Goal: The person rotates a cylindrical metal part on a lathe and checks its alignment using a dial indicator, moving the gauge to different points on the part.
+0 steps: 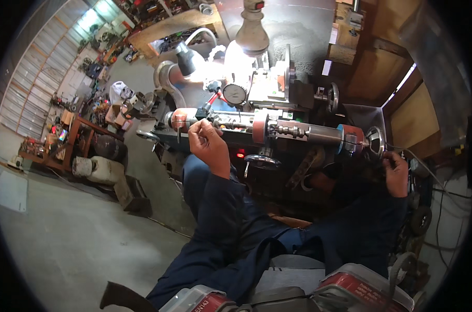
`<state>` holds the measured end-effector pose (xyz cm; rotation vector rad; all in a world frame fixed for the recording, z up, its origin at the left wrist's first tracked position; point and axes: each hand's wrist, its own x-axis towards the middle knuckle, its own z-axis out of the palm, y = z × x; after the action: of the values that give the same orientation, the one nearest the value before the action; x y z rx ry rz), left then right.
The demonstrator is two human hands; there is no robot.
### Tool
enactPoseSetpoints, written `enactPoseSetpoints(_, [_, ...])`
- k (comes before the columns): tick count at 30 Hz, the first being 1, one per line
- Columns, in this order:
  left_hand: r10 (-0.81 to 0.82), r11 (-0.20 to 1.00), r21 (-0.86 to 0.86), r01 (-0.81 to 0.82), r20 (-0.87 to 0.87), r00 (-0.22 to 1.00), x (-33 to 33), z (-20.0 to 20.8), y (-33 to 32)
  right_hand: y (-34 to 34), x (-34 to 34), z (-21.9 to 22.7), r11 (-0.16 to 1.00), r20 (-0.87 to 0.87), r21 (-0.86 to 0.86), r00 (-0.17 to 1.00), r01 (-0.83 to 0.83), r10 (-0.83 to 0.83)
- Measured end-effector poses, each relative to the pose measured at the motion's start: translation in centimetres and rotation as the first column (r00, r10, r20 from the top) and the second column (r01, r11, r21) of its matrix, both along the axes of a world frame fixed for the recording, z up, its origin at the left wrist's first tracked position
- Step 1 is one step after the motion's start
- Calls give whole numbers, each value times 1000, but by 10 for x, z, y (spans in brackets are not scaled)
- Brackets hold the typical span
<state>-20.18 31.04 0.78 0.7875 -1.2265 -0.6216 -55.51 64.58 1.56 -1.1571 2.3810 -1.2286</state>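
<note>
My left hand (212, 147) is raised at the left end of a slender shaft with lobes, like a camshaft (236, 125), held lengthwise in the machine. Its thumb and fingertips are pinched together; whatever is between them is too small to make out. A round dial gauge (234, 94) on a red-and-black arm stands just above the shaft, its stem pointing down. At the machine's right end, my right hand (396, 174) has its fingers curled at the lower rim of a shiny handwheel (374, 141); the exact grip is partly hidden.
Bright work lamps (190, 60) light the machine from behind. Another handwheel (263, 161) projects at the front, and a third (333, 99) at the back right. A bench with clutter (72, 145) stands left across the floor. Cables (437, 190) hang at the right.
</note>
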Motion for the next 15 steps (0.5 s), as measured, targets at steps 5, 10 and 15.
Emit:
enactPoseSetpoints(5, [-76,996,49,79,-52,996,-3,-5,-6,-39,-30,-7,979,-58,-191,995,66,-79])
enactPoseSetpoints(10, [-76,996,48,80,-72,995,-4,-5,-6,-55,-74,-77,958,72,-270,990,-96,119])
enactPoseSetpoints(15, [-58,998,18,60,-87,994,-3,-5,-8,1,-73,-116,995,-134,98,991,-11,24])
